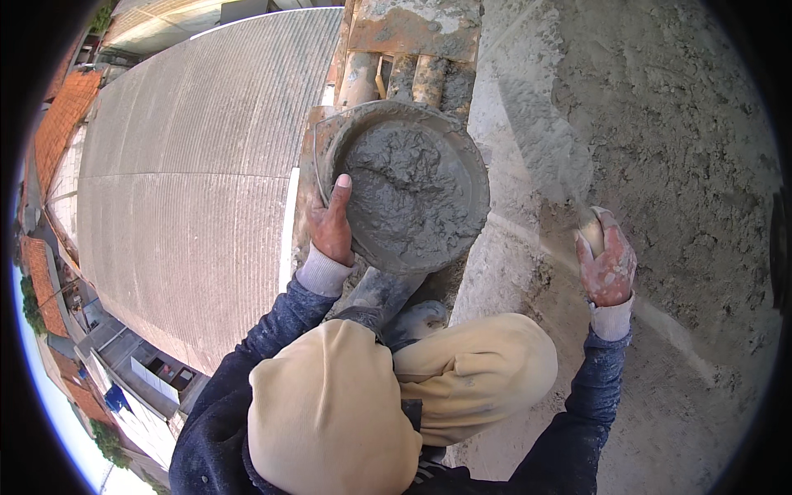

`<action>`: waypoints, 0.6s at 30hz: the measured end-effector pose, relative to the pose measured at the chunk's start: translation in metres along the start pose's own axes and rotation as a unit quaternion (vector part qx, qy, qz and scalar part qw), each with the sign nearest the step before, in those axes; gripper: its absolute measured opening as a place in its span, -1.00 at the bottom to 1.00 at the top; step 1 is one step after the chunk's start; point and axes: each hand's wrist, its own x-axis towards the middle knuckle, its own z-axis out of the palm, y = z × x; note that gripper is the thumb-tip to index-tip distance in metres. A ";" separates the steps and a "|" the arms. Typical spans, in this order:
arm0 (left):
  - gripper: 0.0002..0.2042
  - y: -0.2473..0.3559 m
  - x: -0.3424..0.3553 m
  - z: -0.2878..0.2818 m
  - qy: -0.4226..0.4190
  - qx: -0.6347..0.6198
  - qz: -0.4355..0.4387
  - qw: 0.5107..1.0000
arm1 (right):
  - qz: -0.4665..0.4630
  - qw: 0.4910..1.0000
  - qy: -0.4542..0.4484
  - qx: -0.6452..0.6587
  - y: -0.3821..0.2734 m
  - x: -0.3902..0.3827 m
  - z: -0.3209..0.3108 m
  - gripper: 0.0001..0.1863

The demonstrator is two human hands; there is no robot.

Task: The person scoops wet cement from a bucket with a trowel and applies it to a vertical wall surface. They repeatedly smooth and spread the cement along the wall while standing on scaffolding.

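My left hand (pixel 330 219) grips the left rim of a round bucket (pixel 477 173) holding wet grey mortar (pixel 412 190), its wire handle hanging beside my fingers. To the right, my right hand (pixel 606 256) is closed around the pale handle of a trowel (pixel 549 140), whose blade, smeared grey and slightly blurred, points up along the rough cement surface (pixel 676 148). Pale stains cover the fingers of that hand. The bucket sits above my shoes, and whether it rests on the boards beneath is hidden.
A narrow platform of mortar-crusted boards and round poles (pixel 429 78) runs ahead, under and beyond the bucket. Along its left lies a corrugated roof (pixel 181 181), with orange tiled roofs (pixel 66 115) and buildings lower down at the far left. My bent knees in beige trousers (pixel 462 371) fill the lower middle.
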 end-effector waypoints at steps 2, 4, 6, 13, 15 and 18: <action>-0.45 0.005 -0.001 0.014 -0.030 0.003 0.024 0.999 | -0.027 0.997 -0.045 -0.057 -0.028 0.005 -0.008 -0.50; -0.43 0.012 -0.007 0.023 -0.056 -0.009 0.016 0.998 | -0.109 0.988 -0.015 -0.112 -0.055 0.012 0.001 -0.51; -0.41 0.018 -0.007 0.033 -0.051 0.079 0.041 0.995 | -0.170 0.971 0.059 -0.156 -0.081 0.017 0.027 -0.52; -0.32 0.010 -0.010 0.047 -0.029 0.120 0.110 0.986 | -0.013 0.948 -0.289 0.130 -0.097 -0.007 0.066 -0.54; -0.31 0.011 -0.007 0.042 -0.036 0.131 0.100 0.986 | 0.040 0.920 -0.343 0.184 -0.089 -0.015 0.056 -0.51; -0.27 0.012 -0.005 0.037 -0.048 0.141 0.060 0.987 | -0.005 0.958 -0.254 0.134 -0.080 -0.024 0.049 -0.48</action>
